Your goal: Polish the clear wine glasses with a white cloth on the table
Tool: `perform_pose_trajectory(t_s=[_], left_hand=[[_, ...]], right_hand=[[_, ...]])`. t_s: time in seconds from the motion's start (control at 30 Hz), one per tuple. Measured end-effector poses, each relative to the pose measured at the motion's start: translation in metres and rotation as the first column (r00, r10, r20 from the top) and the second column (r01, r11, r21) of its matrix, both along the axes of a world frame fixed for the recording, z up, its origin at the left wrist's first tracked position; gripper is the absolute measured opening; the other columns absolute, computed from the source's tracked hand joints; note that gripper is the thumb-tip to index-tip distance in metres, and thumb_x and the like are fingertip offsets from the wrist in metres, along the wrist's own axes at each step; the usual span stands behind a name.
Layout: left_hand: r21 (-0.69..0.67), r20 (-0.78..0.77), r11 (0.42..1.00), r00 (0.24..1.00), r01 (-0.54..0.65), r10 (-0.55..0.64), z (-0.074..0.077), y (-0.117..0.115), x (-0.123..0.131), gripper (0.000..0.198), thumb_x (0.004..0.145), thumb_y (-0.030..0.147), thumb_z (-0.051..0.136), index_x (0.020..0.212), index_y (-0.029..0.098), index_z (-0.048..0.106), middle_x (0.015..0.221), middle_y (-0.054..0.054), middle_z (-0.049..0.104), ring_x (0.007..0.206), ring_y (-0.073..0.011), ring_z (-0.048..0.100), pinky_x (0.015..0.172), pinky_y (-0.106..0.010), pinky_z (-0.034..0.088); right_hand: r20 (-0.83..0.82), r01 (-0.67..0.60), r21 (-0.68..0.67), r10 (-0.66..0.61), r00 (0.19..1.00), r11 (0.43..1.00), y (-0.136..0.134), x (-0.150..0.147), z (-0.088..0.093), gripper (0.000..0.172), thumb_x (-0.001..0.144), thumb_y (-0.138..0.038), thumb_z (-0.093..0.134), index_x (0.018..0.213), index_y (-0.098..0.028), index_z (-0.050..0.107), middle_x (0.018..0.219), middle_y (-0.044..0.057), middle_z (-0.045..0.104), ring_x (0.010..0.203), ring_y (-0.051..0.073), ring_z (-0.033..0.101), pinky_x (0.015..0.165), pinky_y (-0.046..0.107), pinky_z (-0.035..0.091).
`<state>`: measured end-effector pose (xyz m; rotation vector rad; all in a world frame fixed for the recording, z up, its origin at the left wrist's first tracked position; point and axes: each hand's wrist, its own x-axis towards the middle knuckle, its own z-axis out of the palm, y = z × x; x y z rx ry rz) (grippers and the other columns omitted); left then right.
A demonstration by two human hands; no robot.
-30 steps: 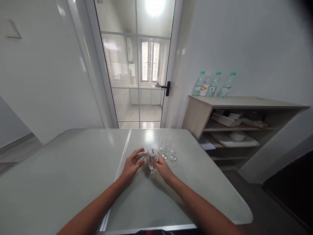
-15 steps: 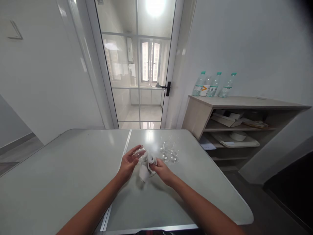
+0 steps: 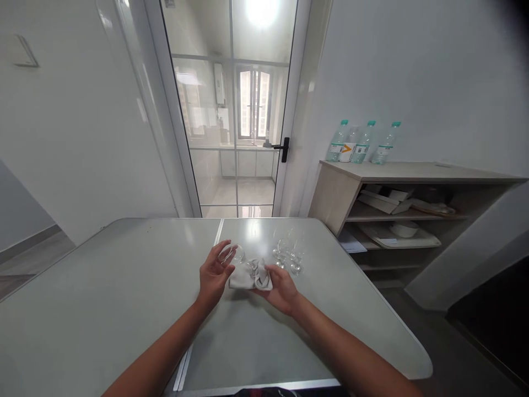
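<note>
A clear stemmed glass (image 3: 238, 255) is held tilted above the table, its bowl toward the left and its stem running to the right. My left hand (image 3: 212, 278) curls round the bowl, thumb below and fingers above. A pale grey cloth (image 3: 242, 280) is bunched about the foot end of the glass, in the grip of my right hand (image 3: 283, 290). The cloth hides part of the stem and foot. Just beyond my right hand, several clear stemmed glasses (image 3: 285, 255) stand close together on the table.
The grey-green table (image 3: 124, 298) has a metal seam (image 3: 184, 366) across it. At the right is a wooden shelf unit (image 3: 334, 193) with several plastic bottles (image 3: 360, 144) on top and a tray on a shelf. A glass door (image 3: 256, 190) with a black handle faces me.
My right hand has turned palm-up under the cloth, which has spread flatter and wider to the left beneath the glass. My left hand has shifted slightly left, still at the bowl.
</note>
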<state>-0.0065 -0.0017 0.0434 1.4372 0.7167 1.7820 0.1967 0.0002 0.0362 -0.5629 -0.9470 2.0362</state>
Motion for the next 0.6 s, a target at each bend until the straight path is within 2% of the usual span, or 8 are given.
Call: perform_pose_trajectory(t_s=[0.07, 0.13, 0.27, 0.4, 0.43, 0.5, 0.6], left_hand=[[0.028, -0.026, 0.999, 0.999, 0.024, -0.023, 0.0, -0.001, 0.0, 0.057, 0.084, 0.032, 0.08, 0.138, 0.027, 0.06, 0.146, -0.012, 0.051, 0.129, -0.0341, 0.06, 0.114, -0.056, 0.047], [0.071, -0.062, 0.997, 0.998, 0.038, -0.033, 0.0, -0.002, 0.0, 0.057, 0.085, 0.029, 0.079, 0.139, 0.028, 0.061, 0.144, -0.012, 0.052, 0.129, -0.0334, 0.061, 0.114, -0.056, 0.048], [0.159, -0.221, 0.987, 0.975, 0.009, 0.027, -0.005, -0.008, 0.003, 0.056, 0.085, 0.026, 0.078, 0.138, 0.029, 0.063, 0.14, -0.012, 0.057, 0.13, -0.0332, 0.059, 0.113, -0.055, 0.049], [0.228, -0.399, 0.974, 0.913, 0.006, 0.088, -0.011, -0.013, 0.007, 0.056, 0.082, 0.023, 0.08, 0.136, 0.031, 0.065, 0.134, -0.012, 0.065, 0.127, -0.0329, 0.061, 0.111, -0.055, 0.052], [0.229, -0.397, 0.973, 0.914, 0.013, 0.081, -0.012, -0.012, 0.007, 0.056, 0.083, 0.023, 0.079, 0.136, 0.032, 0.065, 0.134, -0.012, 0.065, 0.127, -0.0328, 0.061, 0.11, -0.055, 0.052], [0.207, -0.338, 0.977, 0.941, 0.045, 0.029, -0.012, -0.011, 0.007, 0.057, 0.085, 0.023, 0.078, 0.139, 0.031, 0.062, 0.137, -0.013, 0.062, 0.129, -0.0328, 0.06, 0.11, -0.055, 0.052], [0.142, -0.245, 0.982, 0.966, 0.123, -0.086, -0.012, -0.009, 0.007, 0.058, 0.087, 0.024, 0.075, 0.143, 0.028, 0.058, 0.144, -0.014, 0.057, 0.13, -0.0329, 0.059, 0.111, -0.054, 0.051]], right_hand=[[0.019, 0.082, 0.001, -0.082, 0.996, 0.997, 0.002, 0.0, -0.001, 0.034, 0.083, -0.05, 0.068, 0.094, -0.018, 0.069, 0.086, 0.006, 0.069, 0.075, 0.019, 0.061, 0.073, 0.032, 0.046], [0.074, 0.174, 0.032, -0.176, 0.982, 0.984, 0.006, -0.001, -0.007, 0.036, 0.075, -0.048, 0.081, 0.088, -0.017, 0.068, 0.08, 0.003, 0.068, 0.069, 0.016, 0.058, 0.069, 0.028, 0.044], [0.188, 0.247, 0.123, -0.267, 0.945, 0.961, 0.014, -0.001, -0.025, 0.043, 0.064, -0.046, 0.091, 0.085, -0.014, 0.07, 0.075, 0.003, 0.067, 0.066, 0.015, 0.056, 0.066, 0.027, 0.042], [0.255, 0.359, 0.287, -0.432, 0.865, 0.888, 0.017, 0.0, -0.03, 0.047, 0.061, -0.045, 0.093, 0.088, -0.014, 0.072, 0.076, 0.003, 0.067, 0.067, 0.016, 0.055, 0.062, 0.028, 0.041], [0.249, 0.356, 0.319, -0.44, 0.863, 0.878, 0.017, 0.0, -0.029, 0.047, 0.062, -0.044, 0.092, 0.093, -0.014, 0.073, 0.078, 0.003, 0.068, 0.068, 0.016, 0.055, 0.063, 0.027, 0.041], [0.222, 0.293, 0.317, -0.371, 0.902, 0.902, 0.015, 0.0, -0.027, 0.049, 0.064, -0.044, 0.091, 0.098, -0.015, 0.073, 0.081, 0.004, 0.068, 0.07, 0.016, 0.055, 0.064, 0.027, 0.041], [0.227, 0.136, 0.189, -0.178, 0.957, 0.972, 0.012, -0.001, -0.028, 0.047, 0.062, -0.044, 0.091, 0.093, -0.013, 0.073, 0.08, 0.005, 0.068, 0.069, 0.015, 0.057, 0.065, 0.027, 0.041]])
